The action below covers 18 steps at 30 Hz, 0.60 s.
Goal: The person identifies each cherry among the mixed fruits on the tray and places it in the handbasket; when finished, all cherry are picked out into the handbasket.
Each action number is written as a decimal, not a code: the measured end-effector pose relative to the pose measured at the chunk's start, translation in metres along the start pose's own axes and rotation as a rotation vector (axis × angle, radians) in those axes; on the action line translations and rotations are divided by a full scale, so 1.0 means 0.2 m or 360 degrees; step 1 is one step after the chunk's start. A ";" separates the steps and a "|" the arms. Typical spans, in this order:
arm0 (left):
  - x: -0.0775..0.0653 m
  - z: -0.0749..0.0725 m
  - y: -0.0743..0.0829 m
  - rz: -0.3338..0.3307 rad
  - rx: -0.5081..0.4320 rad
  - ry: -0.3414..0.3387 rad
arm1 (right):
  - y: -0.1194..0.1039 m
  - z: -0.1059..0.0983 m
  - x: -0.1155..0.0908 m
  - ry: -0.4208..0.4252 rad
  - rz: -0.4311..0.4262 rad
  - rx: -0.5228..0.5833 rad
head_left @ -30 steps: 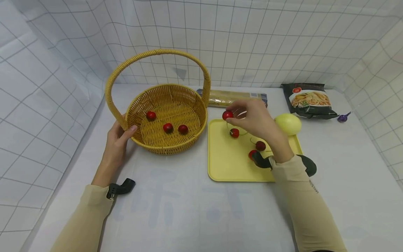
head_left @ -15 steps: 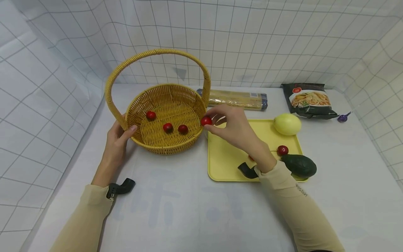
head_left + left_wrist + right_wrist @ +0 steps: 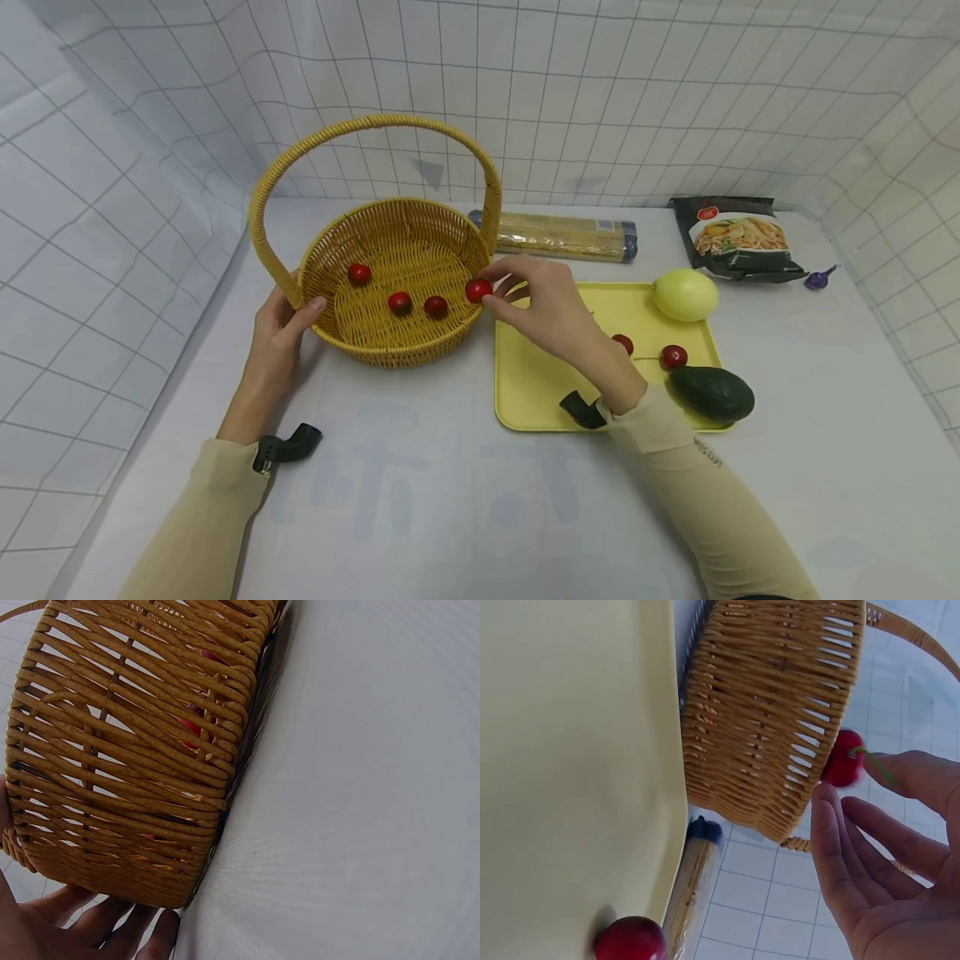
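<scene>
My left hand grips the left side of the yellow wicker basket, its thumb over the rim and its other fingers against the outer wall. Inside the basket lie three red cherries, one of them a cherry near the left wall. At the right rim, my right hand pinches another cherry between thumb and fingertips. The right wrist view shows this cherry with its green stem by the thumb, just above the basket's edge.
Right of the basket is a yellow tray, partly behind my right arm. It bears cherries, a dark green avocado-like fruit and a yellow-green oval fruit. Behind lie a long noodle packet, a black food bag and a small purple object.
My right hand has carried the cherry left from above the tray to the basket's right rim, slowing over the last half second. The left hand and basket have stayed still.
</scene>
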<state>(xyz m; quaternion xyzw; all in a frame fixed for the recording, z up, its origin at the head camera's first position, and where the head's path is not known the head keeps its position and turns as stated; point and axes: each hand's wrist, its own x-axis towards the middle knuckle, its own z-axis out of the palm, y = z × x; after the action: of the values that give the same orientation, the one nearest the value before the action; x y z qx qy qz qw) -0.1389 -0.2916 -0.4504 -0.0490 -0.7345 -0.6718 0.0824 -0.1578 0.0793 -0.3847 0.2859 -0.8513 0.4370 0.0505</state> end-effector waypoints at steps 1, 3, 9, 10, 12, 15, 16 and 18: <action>0.00 0.00 0.00 0.0001 -0.0004 -0.0002 | 0.00 -0.01 0.00 0.0019 -0.0001 0.0000; 0.00 0.00 0.00 0.0004 -0.0008 -0.0005 | 0.01 -0.02 0.00 0.0056 -0.0003 0.0003; 0.00 0.00 0.00 -0.0004 0.0012 -0.0007 | 0.03 -0.09 0.01 0.0103 0.0061 -0.0004; 0.00 0.00 0.00 -0.0007 0.0017 -0.0008 | 0.03 -0.11 0.01 0.0104 0.0080 -0.0006; 0.00 0.00 0.00 -0.0011 0.0024 -0.0009 | 0.04 -0.14 0.01 0.0092 0.0132 -0.0011; 0.00 0.00 0.01 -0.0014 0.0028 -0.0009 | 0.05 -0.20 0.00 0.0059 0.0206 -0.0051; 0.00 0.00 0.01 -0.0014 0.0027 -0.0008 | 0.06 -0.22 0.00 0.0052 0.0226 -0.0061; 0.00 0.00 0.01 -0.0017 0.0030 -0.0007 | 0.08 -0.26 0.00 0.0044 0.0265 -0.0085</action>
<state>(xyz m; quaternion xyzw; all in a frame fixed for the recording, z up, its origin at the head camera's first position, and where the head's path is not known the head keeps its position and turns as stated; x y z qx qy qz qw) -0.1380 -0.2913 -0.4492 -0.0458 -0.7412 -0.6652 0.0778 -0.1740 0.1264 -0.3642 0.2067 -0.8827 0.4207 0.0335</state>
